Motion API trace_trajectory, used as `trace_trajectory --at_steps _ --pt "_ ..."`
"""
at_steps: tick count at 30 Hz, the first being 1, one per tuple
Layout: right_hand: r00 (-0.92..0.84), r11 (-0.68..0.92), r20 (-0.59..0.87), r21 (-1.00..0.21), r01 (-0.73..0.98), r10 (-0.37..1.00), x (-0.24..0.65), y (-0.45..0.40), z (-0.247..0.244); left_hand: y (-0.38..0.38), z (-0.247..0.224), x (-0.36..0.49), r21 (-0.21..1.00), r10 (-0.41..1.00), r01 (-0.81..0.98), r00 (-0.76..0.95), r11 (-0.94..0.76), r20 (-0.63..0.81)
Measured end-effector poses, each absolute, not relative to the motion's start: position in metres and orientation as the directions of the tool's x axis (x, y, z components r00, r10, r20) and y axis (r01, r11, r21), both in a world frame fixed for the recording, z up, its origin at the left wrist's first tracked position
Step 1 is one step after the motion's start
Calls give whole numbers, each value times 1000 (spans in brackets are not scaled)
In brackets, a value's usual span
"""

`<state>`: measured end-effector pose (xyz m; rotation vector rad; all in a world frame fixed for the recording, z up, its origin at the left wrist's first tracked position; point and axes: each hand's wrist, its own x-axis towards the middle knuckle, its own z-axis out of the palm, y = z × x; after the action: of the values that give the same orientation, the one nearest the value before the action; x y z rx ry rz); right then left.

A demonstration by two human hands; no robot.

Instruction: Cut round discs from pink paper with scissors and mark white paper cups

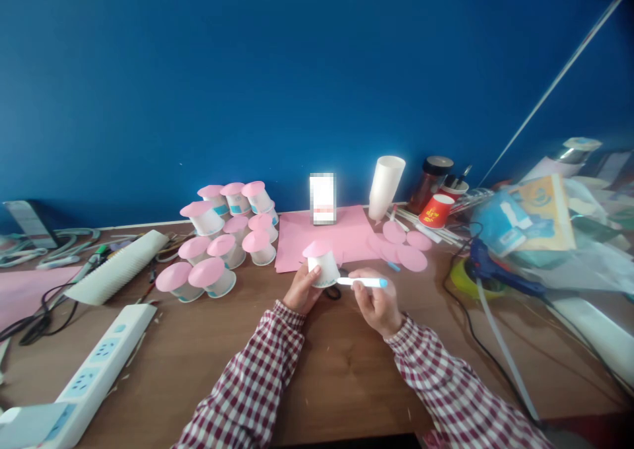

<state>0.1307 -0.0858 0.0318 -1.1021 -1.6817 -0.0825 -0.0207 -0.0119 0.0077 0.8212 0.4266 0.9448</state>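
My left hand (302, 289) is closed around a white paper cup (323, 269) that is upside down and topped with a pink paper cone. In my right hand (377, 306) is a white marker (364, 282) with a light blue end, held level. The marker's left tip is at or very near the lower side of the cup; whether it touches, I cannot tell. Behind the cup lie pink paper sheets (297, 238). To the left stand several similar cups with pink cone tops (212, 272). Pink paper circles (412, 258) lie beyond my right hand, with a small blue cap (393, 267) beside them.
A stack of white cups (386, 188) and a red paper cup (436, 211) stand by the blue wall. At right are a blue glue gun (505, 271), cords and plastic bags (589, 244). A power strip (99, 363) and a white ridged piece (116, 269) lie left.
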Motion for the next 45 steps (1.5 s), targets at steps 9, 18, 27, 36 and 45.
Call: trace_trajectory --at_steps 9,18,27,36,45 --pt "8 572 787 -455 683 617 130 -86 32 -11 5 -21 794 847 -523 531 309 20" --pt "21 556 786 -454 696 617 131 -87 32 -12 7 -21 797 848 -524 530 302 27" --pt "3 574 801 -431 696 598 132 -85 31 -11 5 -20 780 860 -548 510 303 24" --pt "0 576 796 -439 690 605 133 -86 31 -11 5 -21 766 851 -543 525 343 -9" --pt "-19 602 802 -433 670 597 132 -84 30 -11 7 -21 788 848 -521 530 327 -1"
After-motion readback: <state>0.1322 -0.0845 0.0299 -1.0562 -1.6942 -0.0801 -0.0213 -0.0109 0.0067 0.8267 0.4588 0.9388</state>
